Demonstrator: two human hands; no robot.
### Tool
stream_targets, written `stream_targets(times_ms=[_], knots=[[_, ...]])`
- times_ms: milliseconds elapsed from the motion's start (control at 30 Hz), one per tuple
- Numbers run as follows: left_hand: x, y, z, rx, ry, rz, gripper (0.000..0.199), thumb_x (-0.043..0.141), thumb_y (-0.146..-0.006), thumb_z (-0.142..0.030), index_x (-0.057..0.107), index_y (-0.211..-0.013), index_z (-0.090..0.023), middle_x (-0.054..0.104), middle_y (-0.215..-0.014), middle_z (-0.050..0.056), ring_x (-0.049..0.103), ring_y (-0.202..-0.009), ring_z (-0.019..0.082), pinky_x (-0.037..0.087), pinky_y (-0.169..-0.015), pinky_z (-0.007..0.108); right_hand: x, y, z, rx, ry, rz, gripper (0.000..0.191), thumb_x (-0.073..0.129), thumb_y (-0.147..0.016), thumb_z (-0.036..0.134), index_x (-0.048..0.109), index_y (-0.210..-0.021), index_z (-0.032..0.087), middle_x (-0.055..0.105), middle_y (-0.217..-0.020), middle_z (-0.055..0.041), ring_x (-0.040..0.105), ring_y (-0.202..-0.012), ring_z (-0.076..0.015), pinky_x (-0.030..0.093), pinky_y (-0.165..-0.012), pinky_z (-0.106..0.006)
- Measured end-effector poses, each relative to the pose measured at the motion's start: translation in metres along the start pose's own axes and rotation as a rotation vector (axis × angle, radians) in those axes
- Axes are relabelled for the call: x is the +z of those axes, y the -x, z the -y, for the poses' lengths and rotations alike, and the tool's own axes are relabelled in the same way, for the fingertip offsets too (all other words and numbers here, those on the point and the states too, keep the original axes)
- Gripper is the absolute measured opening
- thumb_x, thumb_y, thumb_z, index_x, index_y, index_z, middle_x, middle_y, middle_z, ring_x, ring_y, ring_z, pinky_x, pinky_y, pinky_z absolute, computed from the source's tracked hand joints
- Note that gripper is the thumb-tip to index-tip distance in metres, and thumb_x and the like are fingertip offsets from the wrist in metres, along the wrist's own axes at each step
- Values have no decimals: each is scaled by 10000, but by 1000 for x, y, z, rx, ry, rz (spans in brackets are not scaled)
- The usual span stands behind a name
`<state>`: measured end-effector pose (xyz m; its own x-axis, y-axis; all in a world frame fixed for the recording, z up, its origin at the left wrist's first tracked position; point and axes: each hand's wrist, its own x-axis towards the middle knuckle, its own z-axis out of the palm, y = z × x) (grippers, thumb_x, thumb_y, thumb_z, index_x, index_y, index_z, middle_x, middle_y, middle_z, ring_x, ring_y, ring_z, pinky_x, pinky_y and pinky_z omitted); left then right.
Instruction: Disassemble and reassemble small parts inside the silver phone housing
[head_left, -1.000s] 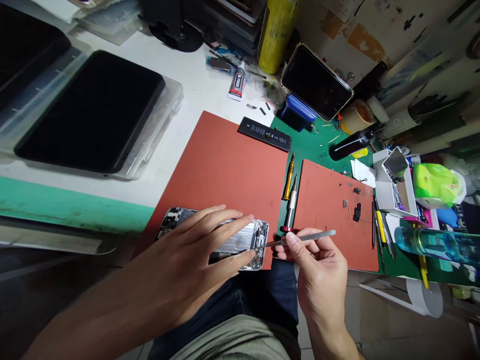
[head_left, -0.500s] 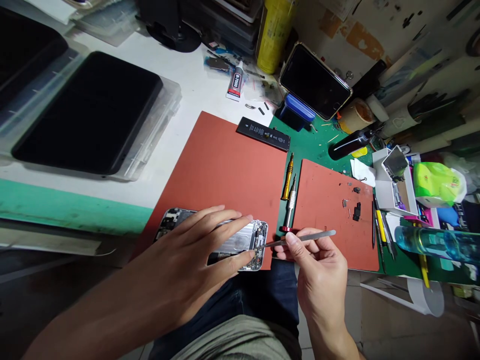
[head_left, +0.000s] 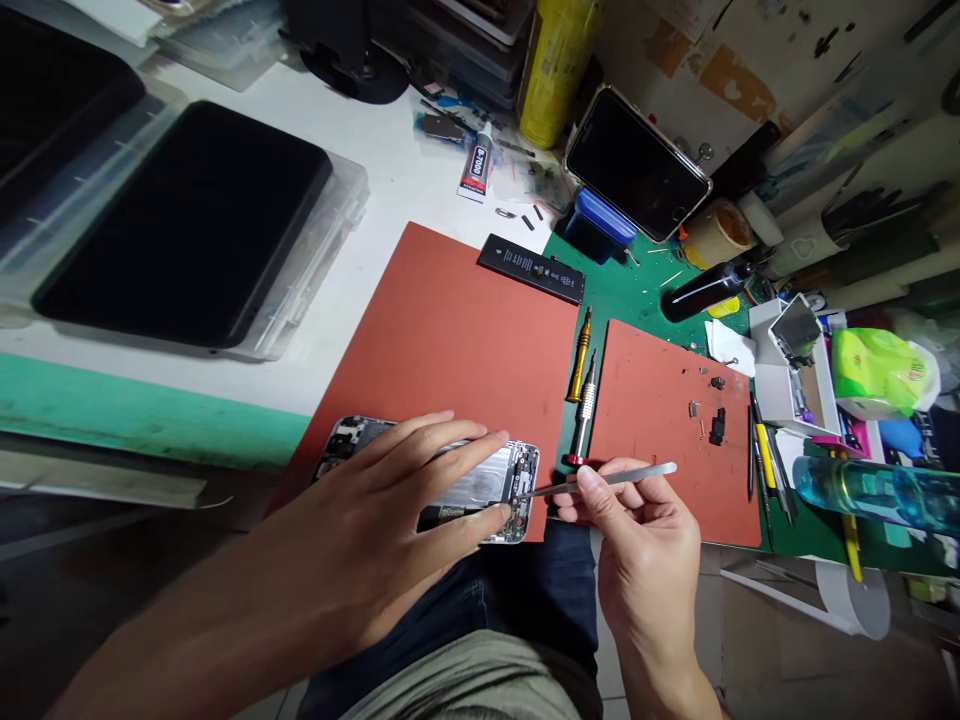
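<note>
An opened phone housing (head_left: 480, 475) lies at the near edge of a reddish-brown mat (head_left: 465, 330). My left hand (head_left: 405, 510) rests across it with fingers spread, the index fingertip near the small parts at its right end. Between the thumb and fingers of my right hand (head_left: 637, 520) are thin metal tweezers (head_left: 630, 475), their tip touching the inside of the housing's right end. Two screwdrivers, one gold (head_left: 581, 355) and one silver with a red cap (head_left: 585, 415), lie just beyond my right hand. A black battery (head_left: 531, 268) sits at the mat's far edge.
A second mat (head_left: 645, 400) at the right carries small dark parts. Beyond are a glue tube (head_left: 476, 165), a propped phone (head_left: 637, 163) and a black bottle (head_left: 701, 290). A black tablet-like slab (head_left: 187, 225) lies at left, a blue bottle (head_left: 870, 490) at far right.
The whole view has shifted slightly, with things on the table appearing a little further right. Both hands keep nearly the same pose, and the tweezers' tip stays at the housing's right end.
</note>
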<state>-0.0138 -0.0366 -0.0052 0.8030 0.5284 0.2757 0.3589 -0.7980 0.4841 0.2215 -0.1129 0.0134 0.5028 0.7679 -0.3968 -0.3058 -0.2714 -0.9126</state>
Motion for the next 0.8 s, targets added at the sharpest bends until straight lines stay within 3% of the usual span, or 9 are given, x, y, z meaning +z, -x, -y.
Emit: stream_targets(times_ms=[200,800], knots=[[2,1,1,22,19,-45,497,569,-996,-64,678,-1395,-338,471,-1673,54,436,-1565,329,453,-1286,608,0,0,0,-4,19,-7,254,949,-834,333,757,-910,185,785,-750,-23,789,-689,-177,660,-682,-284],[2,2,1,15,-6,-27,502,571,-1011,-111,665,-1431,-368,477,-1672,54,443,-1562,344,484,-1253,612,0,0,-2,-3,11,-2,244,955,-829,318,764,-911,191,789,-754,-15,796,-684,-175,672,-684,-277]])
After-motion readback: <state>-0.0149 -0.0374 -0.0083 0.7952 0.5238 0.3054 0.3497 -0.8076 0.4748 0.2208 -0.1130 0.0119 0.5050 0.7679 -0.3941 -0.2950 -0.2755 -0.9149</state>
